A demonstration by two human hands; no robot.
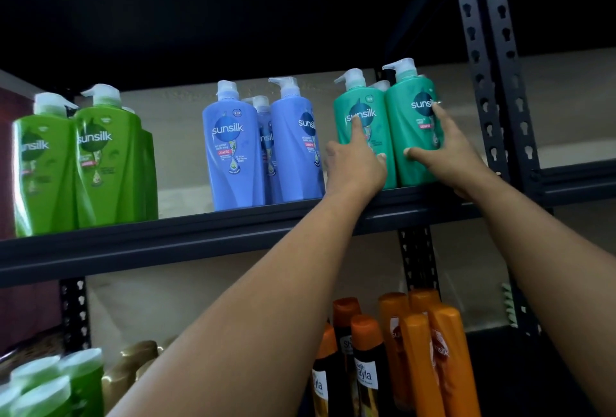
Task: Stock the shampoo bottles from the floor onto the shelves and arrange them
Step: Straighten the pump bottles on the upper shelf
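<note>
Two teal shampoo bottles (pixel 388 130) stand upright, touching side by side, at the right end of the upper shelf (pixel 200 236), with more teal pump tops showing behind them. The left hand (pixel 355 163) lies open-fingered against the front of the left teal bottle; the right hand (pixel 446 150) wraps loosely around the right one, thumb on its front, not lifting it. This looks like straightening, not placing. To the left, well apart, the blue bottles (pixel 260 146) and farther left the green bottles (pixel 83 160) are grouped already. The lower shelf holds orange bottles (pixel 416 346). Stocking seems nearly done; the floor is out of view, so any remainder cannot be told.
</note>
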